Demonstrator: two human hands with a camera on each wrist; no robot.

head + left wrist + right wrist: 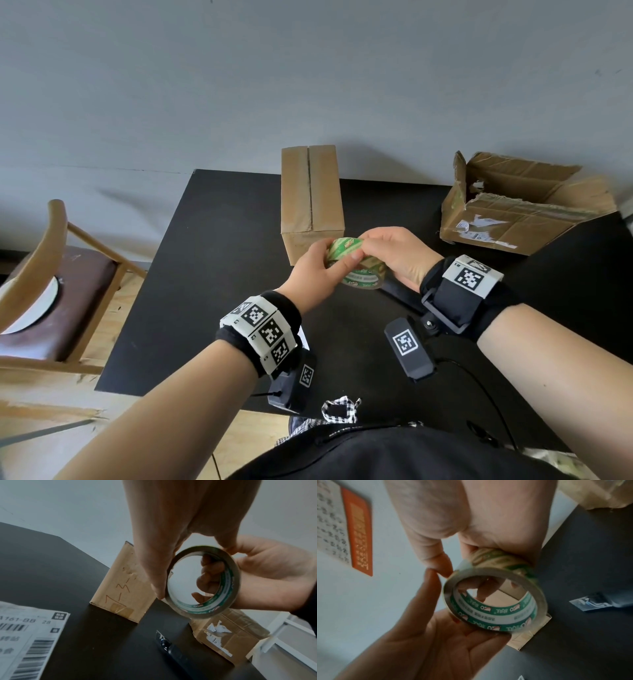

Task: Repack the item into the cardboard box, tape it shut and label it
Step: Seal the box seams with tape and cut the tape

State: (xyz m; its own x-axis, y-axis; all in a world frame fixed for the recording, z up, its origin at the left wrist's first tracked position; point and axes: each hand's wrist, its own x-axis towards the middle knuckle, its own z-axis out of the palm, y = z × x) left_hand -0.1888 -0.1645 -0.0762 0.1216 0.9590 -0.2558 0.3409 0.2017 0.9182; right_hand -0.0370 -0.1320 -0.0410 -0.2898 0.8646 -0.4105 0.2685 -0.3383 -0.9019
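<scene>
Above the black table (pixel 212 274), both hands hold a roll of clear tape with a green printed core (pixel 356 270). My left hand (pixel 329 263) grips its left side, thumb across the outer face. My right hand (pixel 383 250) holds the right side, fingers curled through the hole and fingertips on top. In the right wrist view the two thumbs meet at the rim of the tape roll (pixel 496 613). The closed cardboard box (pixel 311 202), flaps folded together, stands just behind the hands. A white shipping label (pixel 25 635) lies flat on the table, near left.
A torn, open cardboard box (pixel 513 212) sits at the table's far right. A black utility knife (pixel 173 650) lies on the table under my right hand. A wooden chair (pixel 51 291) stands off the table's left edge. A grey wall is behind.
</scene>
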